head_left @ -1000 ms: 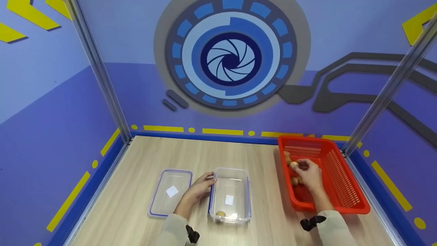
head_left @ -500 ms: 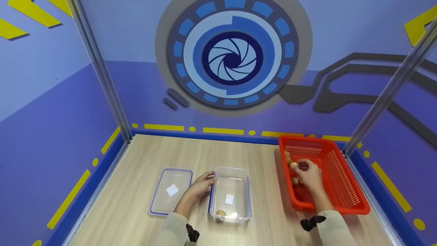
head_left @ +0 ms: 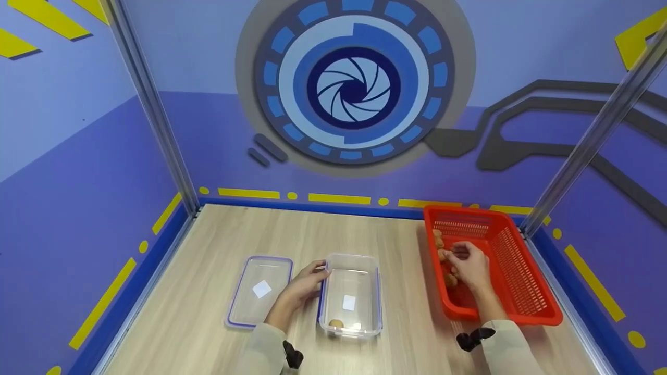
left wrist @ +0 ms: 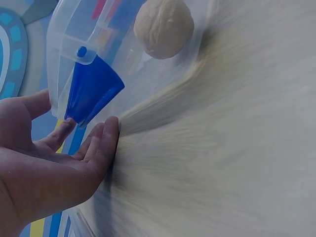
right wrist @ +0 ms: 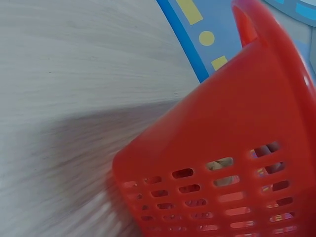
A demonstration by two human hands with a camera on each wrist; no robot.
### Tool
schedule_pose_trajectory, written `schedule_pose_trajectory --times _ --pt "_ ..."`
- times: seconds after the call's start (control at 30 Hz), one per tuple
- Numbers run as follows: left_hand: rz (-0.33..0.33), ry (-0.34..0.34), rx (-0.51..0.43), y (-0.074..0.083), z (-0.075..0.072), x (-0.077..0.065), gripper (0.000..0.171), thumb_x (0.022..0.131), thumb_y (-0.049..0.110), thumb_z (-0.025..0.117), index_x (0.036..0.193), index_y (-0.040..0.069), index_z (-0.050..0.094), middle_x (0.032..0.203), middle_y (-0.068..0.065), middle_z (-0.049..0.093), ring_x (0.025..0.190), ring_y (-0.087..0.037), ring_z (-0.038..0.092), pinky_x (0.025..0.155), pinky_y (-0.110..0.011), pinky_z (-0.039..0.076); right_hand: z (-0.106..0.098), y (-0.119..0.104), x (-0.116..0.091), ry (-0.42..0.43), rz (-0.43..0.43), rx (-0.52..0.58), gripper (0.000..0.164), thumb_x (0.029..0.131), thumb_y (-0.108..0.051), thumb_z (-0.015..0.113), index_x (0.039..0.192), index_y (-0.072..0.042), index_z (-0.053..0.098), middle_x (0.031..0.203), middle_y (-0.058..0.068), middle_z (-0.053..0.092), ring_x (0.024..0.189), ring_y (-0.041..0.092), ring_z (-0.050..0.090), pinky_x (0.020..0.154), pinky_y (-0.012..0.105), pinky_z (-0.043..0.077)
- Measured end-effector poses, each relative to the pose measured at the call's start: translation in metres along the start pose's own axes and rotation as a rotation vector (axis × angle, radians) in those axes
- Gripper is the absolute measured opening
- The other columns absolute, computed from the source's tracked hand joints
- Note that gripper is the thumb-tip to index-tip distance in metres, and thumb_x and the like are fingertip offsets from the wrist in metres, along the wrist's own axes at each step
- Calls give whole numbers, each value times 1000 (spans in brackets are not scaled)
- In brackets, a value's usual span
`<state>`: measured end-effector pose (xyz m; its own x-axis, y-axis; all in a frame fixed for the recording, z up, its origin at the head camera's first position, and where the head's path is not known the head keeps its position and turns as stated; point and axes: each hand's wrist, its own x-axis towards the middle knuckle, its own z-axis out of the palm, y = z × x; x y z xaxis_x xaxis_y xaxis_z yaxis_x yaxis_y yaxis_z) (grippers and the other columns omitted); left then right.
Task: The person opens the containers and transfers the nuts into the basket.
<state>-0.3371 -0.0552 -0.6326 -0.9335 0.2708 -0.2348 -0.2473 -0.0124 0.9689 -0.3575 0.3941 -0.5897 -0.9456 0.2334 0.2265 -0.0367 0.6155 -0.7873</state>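
Observation:
In the head view my left hand (head_left: 305, 286) rests against the left side of a clear plastic box (head_left: 376, 302). The left wrist view shows its fingertips by the blue latch (left wrist: 94, 89), lower fingers on the table. One walnut (head_left: 336, 324) lies at the near end of the box; the left wrist view shows this walnut (left wrist: 164, 28) through the wall. Inside a red basket (head_left: 526, 260), my right hand (head_left: 471, 265) has thumb and fingertips at a walnut (head_left: 442, 255) by the left wall. I cannot tell whether they pinch it. More walnuts (head_left: 437, 238) lie along that wall.
A clear lid (head_left: 250, 310) with a purple-blue rim and white sticker lies left of the box. The right wrist view is filled mostly by the slotted wall of the basket (right wrist: 212, 128). Blue-purple panels (head_left: 338, 182) and metal posts (head_left: 156, 114) enclose the wooden table (head_left: 401, 271).
The pale walnut at my right fingertips has shifted slightly left and down, and walnuts below the hand have shifted. My left hand and the box stay in place.

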Motion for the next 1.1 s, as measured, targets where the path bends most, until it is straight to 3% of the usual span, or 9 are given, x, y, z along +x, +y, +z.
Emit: schedule_pose_trajectory --times 0.17,0.33,0.7,1.1 --pt "1 1 3 0 0 1 55 109 19 58 158 -1 41 156 -28 43 135 -44 55 104 -50 54 0 0 0 -4 4 -12 36 99 -25 79 123 -1 69 116 19 74 108 32 70 90 34 58" --pt "7 -3 2 1 -1 0 56 109 19 57 159 -1 39 157 -29 42 135 -44 55 104 -50 54 1 0 -1 -14 2 -26 37 99 -27 78 124 -1 69 116 19 73 108 32 70 91 37 58" --pt "3 -10 -1 0 1 0 56 110 20 57 159 0 39 159 -28 40 137 -43 52 102 -49 55 1 0 -1 17 -34 -12 32 98 -19 80 121 0 70 112 18 76 104 31 72 79 14 52" --pt "0 4 27 0 -1 1 55 110 20 57 158 0 40 159 -30 41 136 -42 54 102 -49 55 2 -5 -1 23 -44 31 29 101 -23 76 121 -3 70 113 15 75 106 29 70 80 11 50"
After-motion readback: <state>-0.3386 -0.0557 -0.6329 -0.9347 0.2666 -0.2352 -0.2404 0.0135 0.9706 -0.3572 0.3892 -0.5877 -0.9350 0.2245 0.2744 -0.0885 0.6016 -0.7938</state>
